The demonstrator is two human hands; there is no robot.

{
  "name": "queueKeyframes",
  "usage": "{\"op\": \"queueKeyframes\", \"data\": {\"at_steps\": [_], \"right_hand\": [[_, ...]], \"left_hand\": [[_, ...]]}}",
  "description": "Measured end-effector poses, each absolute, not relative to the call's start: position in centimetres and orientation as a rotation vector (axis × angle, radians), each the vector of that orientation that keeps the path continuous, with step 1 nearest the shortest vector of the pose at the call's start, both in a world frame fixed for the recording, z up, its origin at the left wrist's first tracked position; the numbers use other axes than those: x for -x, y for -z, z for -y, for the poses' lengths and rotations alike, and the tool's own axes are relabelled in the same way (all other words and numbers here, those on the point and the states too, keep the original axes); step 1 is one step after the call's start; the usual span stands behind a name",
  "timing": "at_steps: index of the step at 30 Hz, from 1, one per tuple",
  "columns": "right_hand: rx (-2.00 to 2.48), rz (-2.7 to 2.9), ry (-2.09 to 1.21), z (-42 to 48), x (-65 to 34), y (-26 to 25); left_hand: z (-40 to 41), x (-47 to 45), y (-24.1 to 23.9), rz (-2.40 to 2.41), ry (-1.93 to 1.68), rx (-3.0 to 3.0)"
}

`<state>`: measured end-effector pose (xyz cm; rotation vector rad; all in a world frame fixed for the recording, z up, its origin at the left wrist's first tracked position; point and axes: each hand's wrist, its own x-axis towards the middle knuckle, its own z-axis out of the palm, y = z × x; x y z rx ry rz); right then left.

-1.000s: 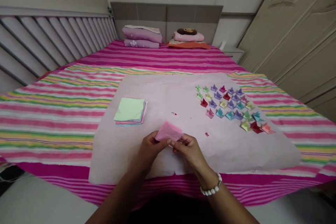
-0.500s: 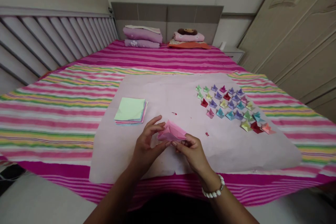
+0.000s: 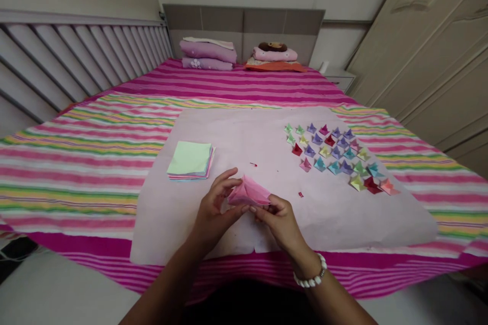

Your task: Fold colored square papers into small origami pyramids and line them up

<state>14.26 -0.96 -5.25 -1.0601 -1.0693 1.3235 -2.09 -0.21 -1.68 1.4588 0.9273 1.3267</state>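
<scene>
A pink sheet of paper, partly folded, is held between both my hands just above a large pale paper sheet spread on the bed. My left hand pinches its left edge, thumb below and fingers curled over the top. My right hand, with a white bead bracelet on the wrist, grips the paper's right lower edge. A stack of coloured square papers, pale green on top, lies to the left. Several small folded paper shapes in many colours sit in rows to the right.
The bed has a pink, green and yellow striped cover. Folded bedding and a pillow with a soft toy lie at the headboard. A slatted rail runs along the left; wardrobe doors stand right. Tiny red scraps dot the sheet.
The pink paper went from a flat fold to a puffed, opened shape. My left fingers first lifted off it, then curled back over its top. Both hands shifted slightly away from me.
</scene>
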Motion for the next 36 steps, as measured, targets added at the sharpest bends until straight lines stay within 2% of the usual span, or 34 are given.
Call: {"op": "queueKeyframes", "data": {"at_steps": [11,25,36], "right_hand": [[1.034,1.084,-1.384,1.3,-13.9,3.8],[0.997,1.083,-1.313,0.8,-15.0,3.3],[0.921,1.014,-1.464,0.9,-15.7,3.5]], "left_hand": [[0.6,1.7,1.8,-0.960,-1.203,-1.220],[0.8,2.1,0.9,-1.001,-1.057,-1.425],[0.6,3.2,1.5,-0.966,-1.032,-1.430]]}}
